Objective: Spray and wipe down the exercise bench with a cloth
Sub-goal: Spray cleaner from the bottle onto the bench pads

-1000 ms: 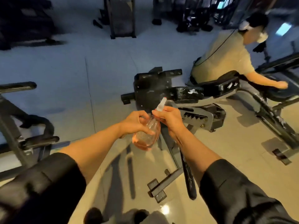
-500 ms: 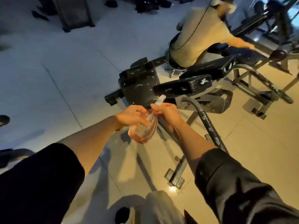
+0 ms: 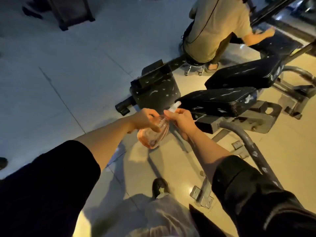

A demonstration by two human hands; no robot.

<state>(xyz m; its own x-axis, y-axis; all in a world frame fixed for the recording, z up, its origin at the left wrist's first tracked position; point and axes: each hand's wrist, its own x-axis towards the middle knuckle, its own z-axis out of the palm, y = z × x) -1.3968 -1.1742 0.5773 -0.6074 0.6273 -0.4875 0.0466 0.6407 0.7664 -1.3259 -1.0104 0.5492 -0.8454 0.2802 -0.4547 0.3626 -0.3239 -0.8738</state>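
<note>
A clear spray bottle [image 3: 152,135] with pinkish liquid and a white nozzle hangs in front of me, held in both hands. My left hand [image 3: 145,119] wraps the bottle's upper body. My right hand [image 3: 182,119] grips the neck and trigger, nozzle pointing at the near black bench pad [image 3: 217,100], worn with white scuffs. A second, angled black pad [image 3: 242,74] rises behind it on the grey steel frame [image 3: 248,142]. No cloth shows in view.
Another person in a beige shirt [image 3: 215,28] sits on a small stool beyond the bench, one hand on a further pad. A black scuffed footplate block [image 3: 153,89] lies left of the bench. My shoe [image 3: 159,187] stands near the frame's foot [image 3: 202,197]. Dark machines stand at the top left.
My view has swung closer and further round the bench, so the pads now lie to the right. Both hands keep the same hold on the bottle.
</note>
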